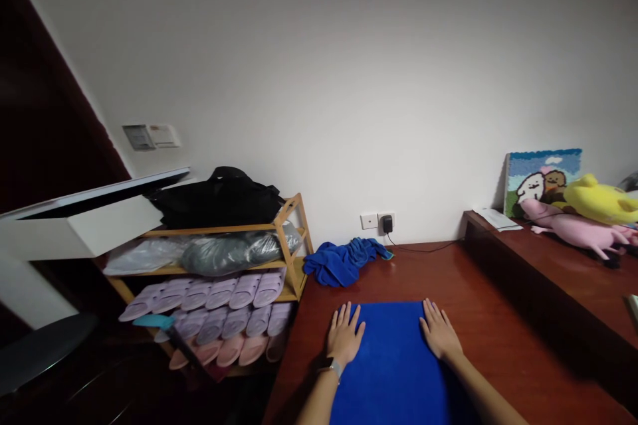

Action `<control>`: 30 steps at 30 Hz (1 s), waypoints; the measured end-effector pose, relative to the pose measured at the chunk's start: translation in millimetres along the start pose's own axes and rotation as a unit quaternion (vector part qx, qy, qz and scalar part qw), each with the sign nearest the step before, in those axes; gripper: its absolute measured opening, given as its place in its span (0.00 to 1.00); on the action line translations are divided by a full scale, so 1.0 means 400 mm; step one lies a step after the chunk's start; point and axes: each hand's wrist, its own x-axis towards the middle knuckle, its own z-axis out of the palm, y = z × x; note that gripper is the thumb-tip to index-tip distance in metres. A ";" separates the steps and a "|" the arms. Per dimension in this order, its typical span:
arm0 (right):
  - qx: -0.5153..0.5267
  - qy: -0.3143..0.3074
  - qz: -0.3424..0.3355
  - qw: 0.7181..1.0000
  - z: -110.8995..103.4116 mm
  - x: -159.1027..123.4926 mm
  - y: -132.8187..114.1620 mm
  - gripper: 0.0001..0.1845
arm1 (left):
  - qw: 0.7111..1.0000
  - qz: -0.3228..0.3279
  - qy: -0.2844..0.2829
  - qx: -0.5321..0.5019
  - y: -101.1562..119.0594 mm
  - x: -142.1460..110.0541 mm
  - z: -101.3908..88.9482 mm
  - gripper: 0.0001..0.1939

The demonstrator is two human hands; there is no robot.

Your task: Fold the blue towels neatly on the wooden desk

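A blue cloth (pixel 391 358) lies flat and smooth on the reddish-brown wooden table (pixel 493 319), its near end running out of view at the bottom. My left hand (pixel 345 333) rests flat at the cloth's far left corner, fingers slightly apart. At the far right corner lies my right hand (pixel 440 331), palm down with its fingers stretched out. Both hands touch the cloth's side edges. Beyond them, a crumpled blue cloth (pixel 343 260) sits on the table against the wall.
Left of the table stands a wooden rack (pixel 298 239) with several slippers (pixel 244 291) and a black bag (pixel 219 199). A black plug (pixel 387 223) with a cable sits in the wall socket. On the raised ledge at right are plush toys (pixel 573 229) and a picture (pixel 543 176).
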 end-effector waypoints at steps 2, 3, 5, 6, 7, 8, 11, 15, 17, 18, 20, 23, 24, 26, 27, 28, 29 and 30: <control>0.009 0.006 -0.002 1.000 0.002 0.002 0.000 0.41 | 1.000 0.010 0.026 0.001 0.034 0.013 -0.009 0.30; 0.014 0.009 -0.001 1.000 0.002 0.003 0.000 0.41 | 0.999 0.024 0.041 -0.006 0.065 0.021 -0.010 0.30; 0.018 0.010 0.001 1.000 0.000 0.005 0.000 0.40 | 0.995 0.078 0.052 -0.031 0.150 0.036 -0.003 0.31; 0.017 0.008 0.001 1.000 0.000 0.005 0.000 0.40 | 0.992 0.110 0.046 -0.047 0.201 0.042 0.006 0.31; 0.014 0.005 0.002 1.000 -0.001 0.005 0.001 0.40 | 0.988 0.137 0.033 -0.062 0.252 0.047 0.017 0.32; 0.011 0.002 0.001 1.000 -0.001 0.005 0.002 0.40 | 0.986 0.151 0.018 -0.074 0.301 0.051 0.030 0.32; 0.000 0.001 -0.008 1.000 0.003 0.004 0.006 0.40 | 0.985 0.146 -0.022 -0.094 0.398 0.053 0.070 0.33; 0.006 0.017 -0.006 1.000 0.013 0.006 0.008 0.40 | 0.985 0.131 -0.019 -0.107 0.356 0.044 0.090 0.34; 0.007 0.020 -0.003 1.000 0.015 0.006 0.007 0.40 | 0.990 0.098 -0.007 -0.102 0.275 0.037 0.081 0.34; 0.005 0.021 -0.002 1.000 0.015 0.006 0.005 0.41 | 0.993 0.071 -0.002 -0.093 0.227 0.033 0.073 0.34; 0.000 0.017 0.004 1.000 0.013 0.003 0.002 0.41 | 0.998 0.019 0.000 -0.063 0.133 0.025 0.055 0.34; -0.015 0.015 0.013 1.000 0.010 0.003 -0.002 0.41 | 0.999 -0.027 0.000 -0.026 0.035 0.018 0.031 0.33; -0.022 0.017 0.013 1.000 0.009 0.005 -0.003 0.41 | 0.999 -0.034 0.000 -0.020 0.019 0.017 0.025 0.32; -0.032 0.022 0.006 0.999 0.010 0.012 -0.004 0.40 | 0.999 -0.045 -0.005 -0.012 0.010 0.019 0.018 0.32; -0.034 0.022 0.003 0.999 0.012 0.016 -0.004 0.40 | 0.999 -0.051 -0.007 -0.009 0.014 0.020 0.016 0.32; -0.035 0.022 0.001 0.999 0.013 0.021 -0.003 0.40 | 0.998 -0.056 -0.010 -0.006 0.019 0.022 0.015 0.32; -0.034 0.021 0.002 0.999 0.015 0.026 -0.002 0.40 | 0.998 -0.059 -0.011 -0.002 0.025 0.024 0.015 0.33; -0.031 0.019 0.004 0.999 0.018 0.030 -0.001 0.40 | 0.998 -0.062 -0.012 0.001 0.030 0.026 0.014 0.32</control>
